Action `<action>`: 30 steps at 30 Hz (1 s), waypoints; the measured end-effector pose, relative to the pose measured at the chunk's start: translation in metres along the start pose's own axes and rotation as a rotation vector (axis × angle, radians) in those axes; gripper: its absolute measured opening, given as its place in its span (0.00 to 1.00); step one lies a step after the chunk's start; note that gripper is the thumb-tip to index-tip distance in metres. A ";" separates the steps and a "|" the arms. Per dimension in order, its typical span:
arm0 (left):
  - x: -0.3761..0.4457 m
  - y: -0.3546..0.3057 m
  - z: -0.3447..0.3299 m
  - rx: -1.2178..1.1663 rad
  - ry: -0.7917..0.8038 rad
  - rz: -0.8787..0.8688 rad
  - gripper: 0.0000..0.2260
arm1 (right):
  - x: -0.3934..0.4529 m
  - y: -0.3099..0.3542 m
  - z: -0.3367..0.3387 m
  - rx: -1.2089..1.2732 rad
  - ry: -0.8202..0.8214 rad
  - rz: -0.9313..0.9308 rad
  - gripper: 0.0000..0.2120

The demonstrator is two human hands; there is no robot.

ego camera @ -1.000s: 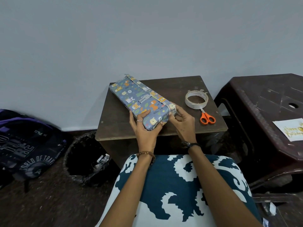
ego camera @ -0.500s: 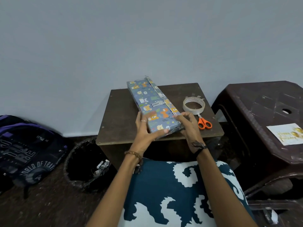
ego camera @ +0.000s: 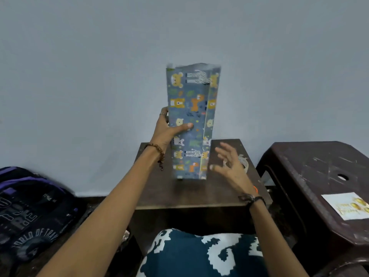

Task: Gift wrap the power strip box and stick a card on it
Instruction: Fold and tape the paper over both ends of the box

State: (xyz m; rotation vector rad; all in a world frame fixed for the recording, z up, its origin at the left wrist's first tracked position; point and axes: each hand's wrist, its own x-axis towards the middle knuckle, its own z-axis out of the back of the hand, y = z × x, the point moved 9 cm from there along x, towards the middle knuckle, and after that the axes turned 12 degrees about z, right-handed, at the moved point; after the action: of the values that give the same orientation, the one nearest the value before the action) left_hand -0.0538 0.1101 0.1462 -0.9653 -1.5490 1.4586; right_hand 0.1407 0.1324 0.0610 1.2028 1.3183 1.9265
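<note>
A: Where is the wrapped power strip box (ego camera: pixel 191 124)?

B: It stands upright on the small wooden table (ego camera: pixel 191 193). The left hand (ego camera: pixel 166 129) grips its side; the right hand (ego camera: pixel 229 164) is beside it, fingers spread, holding nothing.

A: Advice?

B: Keep it steady, then fold the open top paper flat.

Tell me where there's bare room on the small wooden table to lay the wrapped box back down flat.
The wooden table is bare along its left side and front, left of the upright wrapped box gripped by the left hand. The right side is crowded: the open right hand hovers over the tape roll, with orange scissors peeking out beside the wrist.
</note>
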 end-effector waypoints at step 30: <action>-0.112 0.166 -0.006 0.047 -0.188 0.403 0.39 | -0.070 -0.077 -0.011 0.436 -0.563 -0.455 0.01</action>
State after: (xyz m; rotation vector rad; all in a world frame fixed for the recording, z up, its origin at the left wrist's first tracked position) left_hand -0.0006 0.0184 -0.0242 -1.1894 -1.4996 1.9041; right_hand 0.1589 0.1024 -0.0374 1.3597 1.5509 0.9158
